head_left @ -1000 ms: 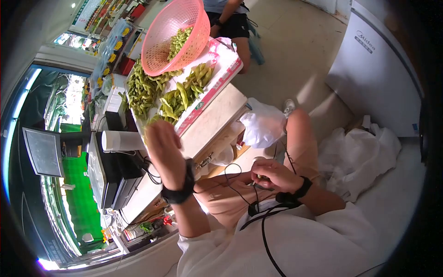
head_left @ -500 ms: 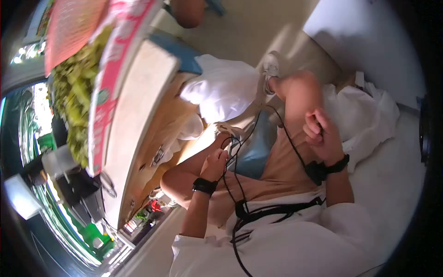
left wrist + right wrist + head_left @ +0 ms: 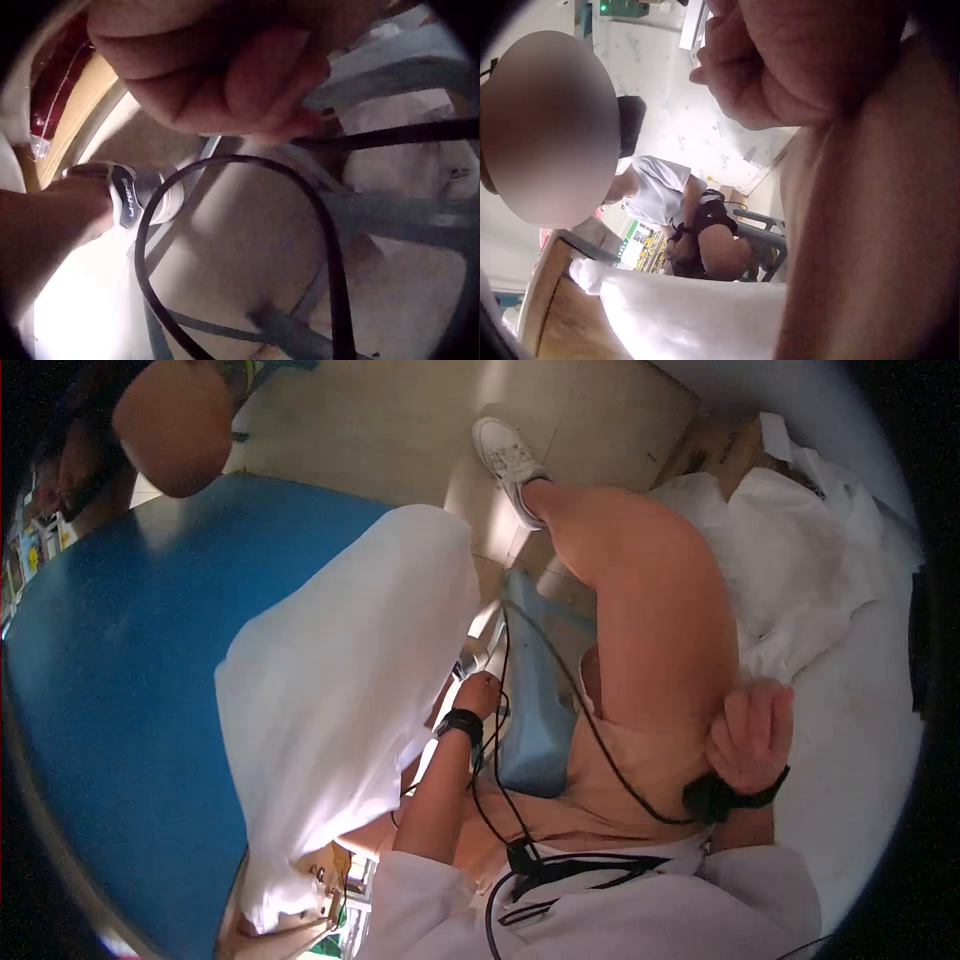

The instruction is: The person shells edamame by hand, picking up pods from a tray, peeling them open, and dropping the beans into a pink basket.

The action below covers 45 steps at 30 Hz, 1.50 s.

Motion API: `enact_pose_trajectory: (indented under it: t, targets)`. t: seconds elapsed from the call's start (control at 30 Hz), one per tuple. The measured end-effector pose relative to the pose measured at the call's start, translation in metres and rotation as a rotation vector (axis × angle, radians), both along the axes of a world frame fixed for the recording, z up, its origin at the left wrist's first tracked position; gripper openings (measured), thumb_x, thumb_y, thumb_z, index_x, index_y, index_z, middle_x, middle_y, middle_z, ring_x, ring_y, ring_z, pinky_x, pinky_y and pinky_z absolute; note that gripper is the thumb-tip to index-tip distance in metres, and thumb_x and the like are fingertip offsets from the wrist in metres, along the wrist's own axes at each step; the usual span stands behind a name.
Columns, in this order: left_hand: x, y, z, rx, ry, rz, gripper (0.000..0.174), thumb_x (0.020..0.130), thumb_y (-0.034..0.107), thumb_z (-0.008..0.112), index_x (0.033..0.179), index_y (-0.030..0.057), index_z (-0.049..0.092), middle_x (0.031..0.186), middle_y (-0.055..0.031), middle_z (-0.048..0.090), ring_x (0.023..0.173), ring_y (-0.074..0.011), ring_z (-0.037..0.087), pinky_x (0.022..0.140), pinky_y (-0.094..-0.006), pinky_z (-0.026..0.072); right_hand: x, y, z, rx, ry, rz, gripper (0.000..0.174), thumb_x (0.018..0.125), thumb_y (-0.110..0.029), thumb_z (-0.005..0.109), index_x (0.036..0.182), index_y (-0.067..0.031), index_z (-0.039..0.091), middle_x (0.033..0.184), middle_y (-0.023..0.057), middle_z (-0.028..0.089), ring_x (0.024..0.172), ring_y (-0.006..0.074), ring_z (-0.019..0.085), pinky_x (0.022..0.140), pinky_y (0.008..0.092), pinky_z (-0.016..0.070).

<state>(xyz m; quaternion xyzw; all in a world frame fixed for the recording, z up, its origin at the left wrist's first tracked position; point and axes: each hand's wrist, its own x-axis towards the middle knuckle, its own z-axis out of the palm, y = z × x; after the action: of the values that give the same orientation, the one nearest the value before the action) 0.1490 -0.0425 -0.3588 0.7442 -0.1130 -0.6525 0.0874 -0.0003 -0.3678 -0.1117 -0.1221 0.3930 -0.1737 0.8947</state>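
My left hand (image 3: pixel 482 695) reaches down beside my leg, next to a light-blue plastic stool (image 3: pixel 537 730). In the left wrist view its fingers are curled, and a black cable (image 3: pixel 335 270) loops just below them. Nothing shows inside that hand. My right hand (image 3: pixel 752 732), fingers curled toward the palm, is beside my thigh; nothing is visible in it, though the palm is partly hidden. A large white plastic bag (image 3: pixel 340 660) hangs to the left of my left forearm, overlapping a broad blue surface (image 3: pixel 120 710).
A crumpled white plastic sheet (image 3: pixel 800 560) lies at the right, by a cardboard box (image 3: pixel 715 450). My white shoe (image 3: pixel 505 455) is on the tiled floor. Another person (image 3: pixel 660 191) sits farther off in the right wrist view. Black cables cross my lap.
My head has tipped down, so the table with the pods and pink basket has left the head view. My left hand has dropped from the table to beside the stool; my right hand moved outward.
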Motion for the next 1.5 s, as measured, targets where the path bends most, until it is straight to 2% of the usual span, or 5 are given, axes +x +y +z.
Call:
enact_pose_trajectory:
  t: [0.13,0.23,0.73,0.93,1.5]
  targets:
    - [-0.007,-0.011,-0.014,0.070,-0.021,-0.112,0.027,0.085,0.023,0.047,0.089,0.0029,0.065,0.093,-0.0215,0.064,0.089,-0.0372,0.061,0.080,-0.0418,0.0485,-0.003,-0.009,-0.027,-0.036,-0.390,0.051,0.046,0.096,-0.034,0.043,0.065,-0.0017,0.056,0.056,0.0086,0.050,0.038,0.0157,0.039,0.033,0.0293,0.0320]
    - [-0.021,0.000,-0.030,0.055,-0.106,-0.187,0.026,0.088,0.023,0.048,0.091,0.0017,0.064,0.090,-0.0194,0.065,0.086,-0.0345,0.062,0.077,-0.0406,0.0487,-0.014,-0.014,-0.020,-0.448,0.608,0.013,0.029,0.094,-0.028,0.048,0.091,-0.0049,0.066,0.062,0.0015,0.052,0.048,0.0094,0.044,0.043,0.0270,0.0363]
    - [-0.025,0.046,0.147,0.000,-0.019,0.330,0.025,0.092,0.021,0.050,0.104,0.0012,0.059,0.103,-0.0143,0.060,0.094,-0.0244,0.057,0.082,-0.0361,0.0449,-0.008,0.054,-0.405,-0.976,0.645,1.894,0.033,0.082,-0.029,0.056,0.100,-0.0029,0.066,0.106,0.0210,0.063,0.091,0.0307,0.060,0.082,0.0374,0.0462]
    - [-0.024,0.095,0.257,0.115,0.022,0.612,0.027,0.093,0.021,0.051,0.110,0.0012,0.058,0.111,-0.0127,0.058,0.101,-0.0214,0.054,0.087,-0.0352,0.0427,-0.088,0.156,-0.552,-0.338,1.045,1.285,0.045,0.081,-0.034,0.060,0.112,-0.0012,0.059,0.115,0.0224,0.058,0.105,0.0364,0.056,0.093,0.0415,0.0434]
    - [0.033,-0.061,0.193,0.049,-0.101,0.624,0.020,0.094,0.015,0.048,0.101,-0.0005,0.059,0.111,-0.0090,0.057,0.099,-0.0185,0.052,0.088,-0.0321,0.0407,-0.102,0.181,-0.598,-0.542,0.806,1.825,0.038,0.084,-0.032,0.050,0.111,-0.0084,0.063,0.120,0.0161,0.057,0.108,0.0326,0.056,0.093,0.0427,0.0442]
